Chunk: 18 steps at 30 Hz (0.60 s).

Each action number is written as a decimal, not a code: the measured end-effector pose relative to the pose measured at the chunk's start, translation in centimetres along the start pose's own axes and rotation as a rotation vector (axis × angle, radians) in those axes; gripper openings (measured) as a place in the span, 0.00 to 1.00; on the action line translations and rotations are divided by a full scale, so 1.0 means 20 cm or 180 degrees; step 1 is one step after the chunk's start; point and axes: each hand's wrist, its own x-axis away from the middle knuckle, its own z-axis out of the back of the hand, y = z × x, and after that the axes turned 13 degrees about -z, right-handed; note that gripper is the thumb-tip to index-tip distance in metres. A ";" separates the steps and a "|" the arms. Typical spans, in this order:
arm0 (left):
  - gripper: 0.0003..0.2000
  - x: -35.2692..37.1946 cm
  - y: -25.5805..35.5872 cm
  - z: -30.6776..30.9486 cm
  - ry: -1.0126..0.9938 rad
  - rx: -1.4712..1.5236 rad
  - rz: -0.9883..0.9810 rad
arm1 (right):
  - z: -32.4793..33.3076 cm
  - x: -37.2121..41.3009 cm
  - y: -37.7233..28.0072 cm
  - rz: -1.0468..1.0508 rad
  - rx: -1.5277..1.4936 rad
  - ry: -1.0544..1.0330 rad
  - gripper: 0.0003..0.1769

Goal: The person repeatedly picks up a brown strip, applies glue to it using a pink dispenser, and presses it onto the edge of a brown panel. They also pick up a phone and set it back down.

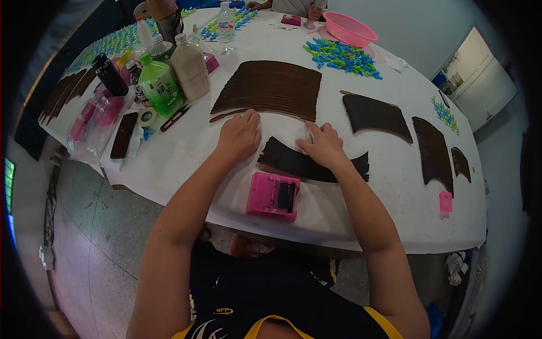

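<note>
A broad sheet of thin dark brown strips point(268, 87) lies side by side on the white table, with a loose strip along its near edge. My left hand point(240, 135) rests at that near edge, its bent fingertips touching the strips and its thumb apart from them. Toward the sheet's near right corner, my right hand point(323, 144) has its fingers spread, the index finger reaching to the edge. Below both hands lies a curved black stack of strips point(307, 164), partly under my right wrist. A pink device with a black part point(273, 196) sits closest to me.
At left stand a green tea bottle point(161, 85), other bottles and a phone point(124, 135). Blue and green clips point(344, 56) lie near a pink basin point(350, 29). More dark sheets point(377, 117) lie at right. Another person's hand point(315, 12) shows at the far side.
</note>
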 end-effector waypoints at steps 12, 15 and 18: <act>0.14 0.07 0.00 0.02 0.0139 -0.0123 0.0240 | 0.01 -0.01 0.00 -0.0107 0.0009 -0.0040 0.45; 0.14 0.15 0.00 0.07 0.0062 -0.0289 0.0623 | 0.01 -0.01 0.00 -0.0097 0.0004 -0.0052 0.45; 0.14 0.20 0.00 0.11 0.0142 -0.0372 0.0801 | 0.02 -0.01 0.00 -0.0081 0.0018 -0.0072 0.45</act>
